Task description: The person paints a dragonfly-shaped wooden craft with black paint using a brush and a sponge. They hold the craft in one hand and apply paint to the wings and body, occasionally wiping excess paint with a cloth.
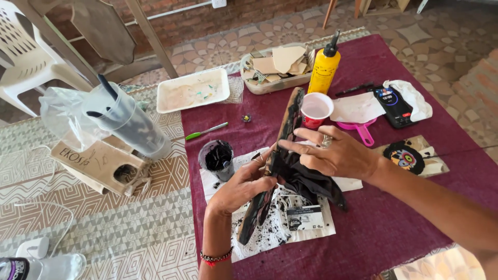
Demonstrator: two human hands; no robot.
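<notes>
A long flat wooden piece (290,116), stained black, stands on edge over paint-spattered paper (270,233) on the maroon tablecloth (384,228). My left hand (239,187) grips its lower part from the left. My right hand (334,153), wearing a ring, presses a black cloth (306,179) against the piece's middle. A small cup of black paint (218,158) stands just left of the hands.
Behind are a red-and-white cup (315,110), a yellow glue bottle (324,67), a tray of cardboard scraps (272,67), a white foam tray (193,89), a green pen (206,131), a phone (393,105), a pink tool (360,129) and a painted mask piece (410,155). A plastic jar (129,122) sits at left.
</notes>
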